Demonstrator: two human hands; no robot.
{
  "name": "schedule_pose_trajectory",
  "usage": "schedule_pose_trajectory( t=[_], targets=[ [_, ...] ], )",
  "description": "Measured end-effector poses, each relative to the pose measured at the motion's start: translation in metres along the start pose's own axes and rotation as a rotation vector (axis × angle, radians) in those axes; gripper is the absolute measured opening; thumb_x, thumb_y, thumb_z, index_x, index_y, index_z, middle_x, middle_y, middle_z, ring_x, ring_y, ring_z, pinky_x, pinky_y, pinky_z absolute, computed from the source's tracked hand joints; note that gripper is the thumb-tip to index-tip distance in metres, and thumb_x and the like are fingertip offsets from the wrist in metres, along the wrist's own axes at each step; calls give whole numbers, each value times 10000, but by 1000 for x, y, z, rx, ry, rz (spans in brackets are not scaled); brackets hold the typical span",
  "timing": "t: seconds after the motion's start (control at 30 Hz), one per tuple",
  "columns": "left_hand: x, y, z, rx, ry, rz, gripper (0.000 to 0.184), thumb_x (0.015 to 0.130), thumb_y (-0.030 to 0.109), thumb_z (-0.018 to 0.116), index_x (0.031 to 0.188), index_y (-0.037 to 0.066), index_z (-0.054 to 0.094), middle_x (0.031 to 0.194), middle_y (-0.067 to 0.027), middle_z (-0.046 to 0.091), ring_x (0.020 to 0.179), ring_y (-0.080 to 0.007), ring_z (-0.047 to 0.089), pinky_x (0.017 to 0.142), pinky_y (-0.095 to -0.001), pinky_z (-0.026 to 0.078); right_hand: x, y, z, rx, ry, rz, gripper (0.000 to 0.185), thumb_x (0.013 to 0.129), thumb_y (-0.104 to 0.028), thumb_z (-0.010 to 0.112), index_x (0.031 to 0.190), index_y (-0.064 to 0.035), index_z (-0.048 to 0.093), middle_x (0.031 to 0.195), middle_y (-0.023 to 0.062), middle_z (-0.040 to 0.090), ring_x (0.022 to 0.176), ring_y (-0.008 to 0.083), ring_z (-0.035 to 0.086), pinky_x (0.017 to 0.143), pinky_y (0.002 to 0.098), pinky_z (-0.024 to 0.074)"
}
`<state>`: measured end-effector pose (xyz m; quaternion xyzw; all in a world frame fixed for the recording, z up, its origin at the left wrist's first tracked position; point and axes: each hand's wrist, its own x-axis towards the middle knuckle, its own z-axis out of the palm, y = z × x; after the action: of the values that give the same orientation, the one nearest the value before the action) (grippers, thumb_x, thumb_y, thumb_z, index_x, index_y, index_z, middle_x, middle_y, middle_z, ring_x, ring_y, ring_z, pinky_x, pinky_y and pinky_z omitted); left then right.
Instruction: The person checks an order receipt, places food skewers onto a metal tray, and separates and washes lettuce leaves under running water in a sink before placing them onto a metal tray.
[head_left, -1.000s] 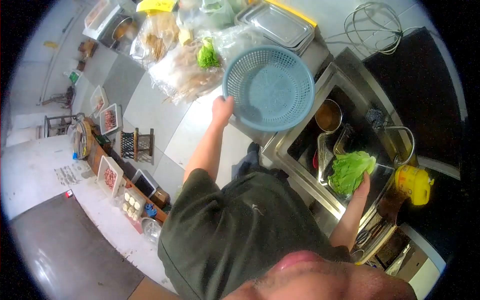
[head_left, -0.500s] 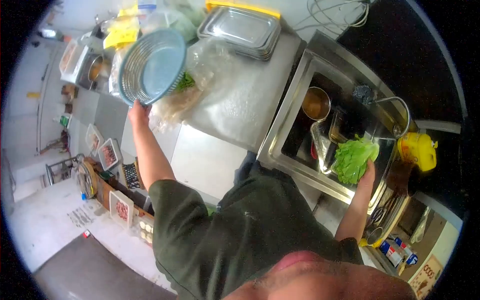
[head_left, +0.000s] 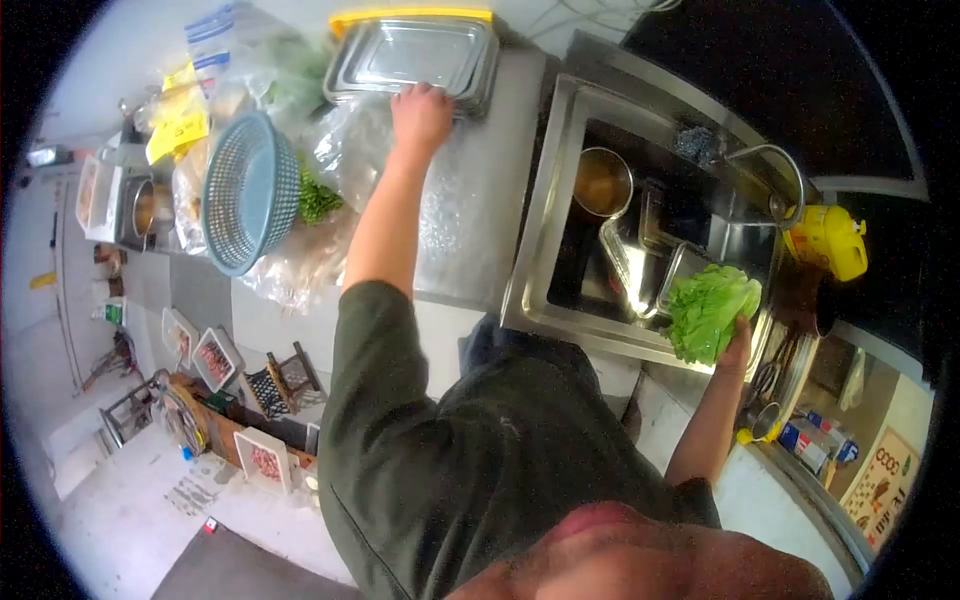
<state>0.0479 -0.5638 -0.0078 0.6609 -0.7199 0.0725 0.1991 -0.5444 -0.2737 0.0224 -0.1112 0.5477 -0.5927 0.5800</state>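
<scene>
My left hand (head_left: 422, 118) is at the near edge of a stack of metal trays (head_left: 415, 58), its fingers curled over the rim. My right hand (head_left: 736, 350) holds a head of green lettuce (head_left: 708, 312) by its base, above the near right corner of the metal sink (head_left: 535, 285). The blue-grey plastic basket (head_left: 243, 195) rests tilted on plastic bags, left of my left hand. Other leafy greens (head_left: 318, 197) show beside the basket. Clear plastic bags (head_left: 355, 145) lie between the basket and the trays.
Inside the sink are a round pot (head_left: 603, 183) and metal trays (head_left: 628, 262). A curved faucet (head_left: 790, 165) and a yellow jug (head_left: 828, 240) stand at its right. Yellow packets (head_left: 180, 125) lie at the far left. A small stool (head_left: 285, 380) and white bins (head_left: 217, 360) are lower left.
My left hand let go of the basket, which now sits on the bags at the left, and moved right to the trays. My right hand still holds the lettuce. The view has shifted.
</scene>
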Motion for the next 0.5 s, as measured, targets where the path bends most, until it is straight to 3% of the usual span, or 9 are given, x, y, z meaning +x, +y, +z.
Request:
schedule_pose_trajectory(
  t=[0.1,0.17,0.2,0.3,0.33,0.43,0.47,0.5],
  targets=[
    [26,15,17,188,-319,-64,261,843,318,523,893,113,677,987,-93,635,979,-308,575,858,-483,418,-15,-1,5,-161,165,-120,631,803,-300,617,1325,-12,411,1248,159,513,1117,334,505,935,444,426],
    [36,14,16,144,-460,-74,302,868,342,490,943,121,682,1075,-88,627,1058,-294,559,909,-489,393,-25,-3,1,-261,373,-59,623,809,-316,597,1325,-18,416,1249,161,511,1119,335,504,936,443,422],
    [43,17,8,189,-607,-40,302,870,342,491,955,121,678,1099,-75,622,1080,-290,551,911,-480,391,-28,-1,-6,-238,361,-73,491,899,-286,515,1306,-20,447,1261,141,519,1110,310,519,906,436,443],
    [43,11,11,306,-567,176,299,869,347,494,984,130,665,1107,-61,620,1066,-278,563,912,-468,389,-30,3,-20,-150,296,-25,481,890,-275,533,1296,-29,457,1219,131,545,1066,307,543,866,436,464],
    [46,13,4,349,-631,222,266,871,302,485,1027,138,625,1090,-56,622,1045,-265,573,884,-459,400,-33,2,-8,-196,439,-18,478,882,-266,546,1292,-35,460,1198,125,557,1045,302,551,846,428,474],
    [42,-1,15,402,-292,215,208,837,253,533,986,126,603,981,-58,630,950,-254,601,814,-435,422,-29,8,-42,-195,307,-81,528,858,-250,573,1314,-28,425,1216,157,531,1097,324,526,859,455,478],
    [42,-6,12,367,-262,246,209,857,238,503,1019,118,561,963,-67,615,939,-267,591,788,-434,426,-27,5,-42,-132,423,-1,492,872,-232,558,1297,-19,431,1191,149,546,1061,316,547,849,442,484],
    [40,-7,10,329,-245,283,181,857,214,488,993,116,555,946,-69,611,939,-269,588,792,-440,428,-27,6,-48,-160,377,0,488,870,-235,561,1289,-15,439,1184,145,550,1044,312,554,847,438,485]
  ],
)
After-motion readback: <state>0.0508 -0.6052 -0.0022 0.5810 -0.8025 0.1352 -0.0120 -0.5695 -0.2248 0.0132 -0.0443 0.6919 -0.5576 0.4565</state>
